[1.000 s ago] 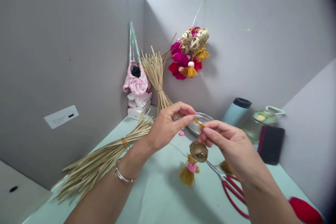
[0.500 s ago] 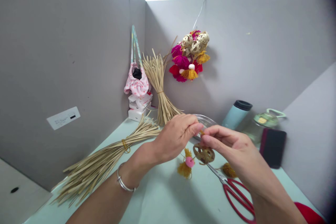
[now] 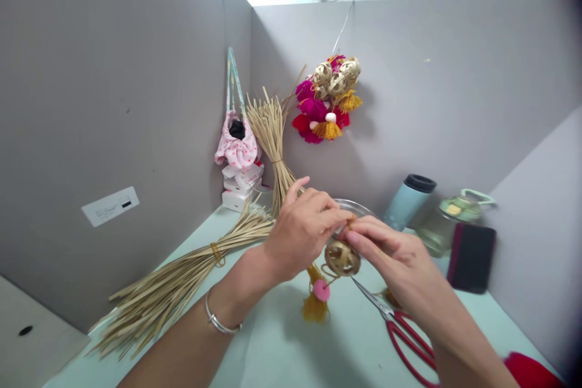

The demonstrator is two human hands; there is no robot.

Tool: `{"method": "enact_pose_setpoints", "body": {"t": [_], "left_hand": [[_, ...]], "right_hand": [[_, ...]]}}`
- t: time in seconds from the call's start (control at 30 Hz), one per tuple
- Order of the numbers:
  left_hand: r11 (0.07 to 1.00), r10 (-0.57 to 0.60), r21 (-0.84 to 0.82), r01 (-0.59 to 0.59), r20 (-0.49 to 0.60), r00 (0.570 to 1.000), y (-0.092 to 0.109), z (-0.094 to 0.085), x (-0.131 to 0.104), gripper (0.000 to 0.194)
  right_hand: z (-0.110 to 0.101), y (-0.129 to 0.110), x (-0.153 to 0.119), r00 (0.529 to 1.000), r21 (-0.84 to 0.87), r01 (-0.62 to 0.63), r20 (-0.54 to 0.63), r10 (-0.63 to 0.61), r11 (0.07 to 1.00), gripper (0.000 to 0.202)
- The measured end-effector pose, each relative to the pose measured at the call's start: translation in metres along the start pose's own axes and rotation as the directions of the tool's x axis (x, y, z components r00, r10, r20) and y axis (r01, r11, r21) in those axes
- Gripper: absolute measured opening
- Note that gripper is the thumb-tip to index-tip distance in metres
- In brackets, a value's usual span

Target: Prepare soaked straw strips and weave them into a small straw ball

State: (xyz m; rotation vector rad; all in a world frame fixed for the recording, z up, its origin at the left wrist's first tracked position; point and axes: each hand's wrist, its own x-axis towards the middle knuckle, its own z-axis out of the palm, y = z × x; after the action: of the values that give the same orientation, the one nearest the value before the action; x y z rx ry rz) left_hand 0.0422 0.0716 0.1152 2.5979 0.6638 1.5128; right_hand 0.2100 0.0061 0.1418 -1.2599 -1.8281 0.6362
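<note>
My left hand [image 3: 302, 227], with a silver bangle on its wrist, pinches a yellow cord against the fingertips of my right hand [image 3: 393, 248]. Right below the fingers hangs a small woven ball [image 3: 342, 257]. From the ball's cord dangles a yellow tassel [image 3: 315, 308] with a pink bead [image 3: 321, 290] on it. Both hands are closed at the fingertips, and the cord between them is mostly hidden. Red-handled scissors [image 3: 386, 313] lie on the table under my right forearm, beside a partly covered yellow yarn piece [image 3: 391, 298].
Bundled straw strips [image 3: 191, 279] lie at the left; another bundle [image 3: 273, 133] leans on the wall. Woven balls and pompoms [image 3: 327, 100] hang behind. A blue tumbler [image 3: 409, 200], green bottle [image 3: 454, 218] and phone [image 3: 471, 257] stand at the right. Red material [image 3: 530, 370] lies front right.
The ball and the tassel hang a little lower and further left. My left hand's fingers have shifted, with one now raised. The right hand has moved slightly left.
</note>
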Motion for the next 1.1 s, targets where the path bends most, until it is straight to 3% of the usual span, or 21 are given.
{"method": "enact_pose_setpoints", "body": {"t": [0.07, 0.17, 0.3, 0.53, 0.8, 0.97, 1.1], "left_hand": [[0.990, 0.061, 0.123, -0.071, 0.085, 0.995, -0.004, -0.004, 0.000, 0.022], [0.986, 0.056, 0.150, -0.076, 0.135, 0.989, -0.006, -0.011, 0.001, 0.014], [1.000, -0.021, 0.018, 0.020, 0.108, 0.994, -0.003, -0.015, 0.002, 0.006], [0.964, -0.101, -0.233, 0.130, 0.132, 0.986, 0.001, -0.022, 0.004, 0.014], [0.798, -0.174, -0.521, 0.301, 0.279, 0.944, 0.003, -0.040, 0.006, 0.018], [0.715, -0.260, -0.597, 0.363, 0.256, 0.931, -0.003, -0.047, 0.005, 0.022], [0.619, -0.321, -0.671, 0.408, 0.257, 0.911, 0.000, -0.042, 0.006, 0.021]], "right_hand": [[-0.002, 0.001, -0.001, 1.000, -0.039, -0.025, 0.010, 0.025, 0.999, 0.030], [-0.005, 0.002, -0.003, 0.998, -0.077, -0.049, 0.044, 0.053, 0.996, 0.032], [-0.008, 0.001, -0.005, 0.995, -0.076, -0.076, 0.062, 0.081, 0.994, 0.033], [-0.011, -0.001, -0.006, 0.994, -0.112, -0.038, 0.094, 0.049, 0.993, 0.033], [-0.012, -0.005, -0.008, 0.987, -0.099, -0.030, 0.154, 0.045, 0.995, 0.031], [-0.015, -0.007, -0.009, 0.987, -0.073, -0.031, 0.152, 0.042, 0.997, 0.032], [-0.014, -0.003, -0.008, 0.992, -0.037, -0.004, 0.124, 0.008, 0.999, 0.023]]}}
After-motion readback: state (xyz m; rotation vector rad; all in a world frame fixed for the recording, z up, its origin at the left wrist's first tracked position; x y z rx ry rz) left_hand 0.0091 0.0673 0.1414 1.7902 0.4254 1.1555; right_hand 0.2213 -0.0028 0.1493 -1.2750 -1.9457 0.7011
